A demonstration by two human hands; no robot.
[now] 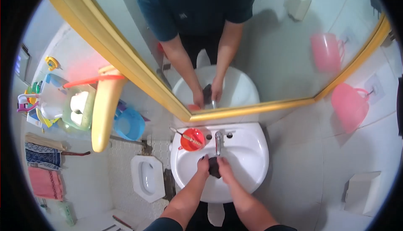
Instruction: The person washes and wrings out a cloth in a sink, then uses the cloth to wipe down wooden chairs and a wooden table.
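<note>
Over the white washbasin, just below the chrome faucet, a small dark crumpled piece, which looks like cloth, is held between my two hands. My left hand grips its left side with bent fingers. On the other side, my right hand closes on its right edge. Whether water is running cannot be made out. A red cup stands on the basin's back left corner, with a toothbrush lying across its top.
A yellow-framed mirror above the basin reflects a person's torso and arms. A squat toilet is in the floor at left. On the left wall hang a blue cup and towels; a pink cup hangs at right.
</note>
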